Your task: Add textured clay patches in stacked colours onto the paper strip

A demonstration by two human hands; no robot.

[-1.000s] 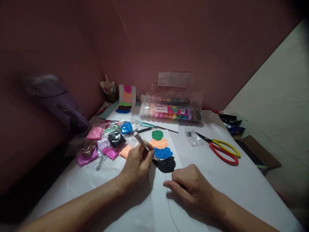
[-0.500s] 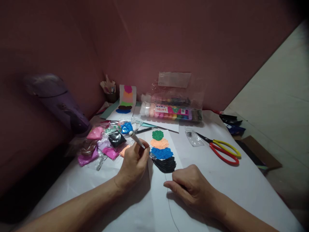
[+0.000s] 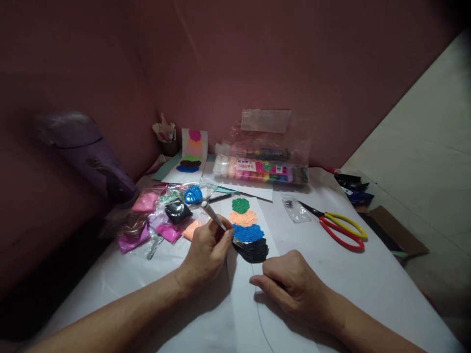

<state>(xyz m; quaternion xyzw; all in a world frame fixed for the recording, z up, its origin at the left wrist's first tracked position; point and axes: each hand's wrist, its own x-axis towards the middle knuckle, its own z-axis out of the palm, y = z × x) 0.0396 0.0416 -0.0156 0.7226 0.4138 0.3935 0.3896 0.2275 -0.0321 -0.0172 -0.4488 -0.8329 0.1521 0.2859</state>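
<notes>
Left hand (image 3: pixel 206 250), gripping 1 pen-like tool (image 3: pixel 212 214), has shifted right over black band (image 3: pixel 255 251); right hand (image 3: pixel 290 282) stays clenched

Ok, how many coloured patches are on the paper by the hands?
4: green patch farthest away, then peach patch, blue patch, and black patch nearest.
</notes>
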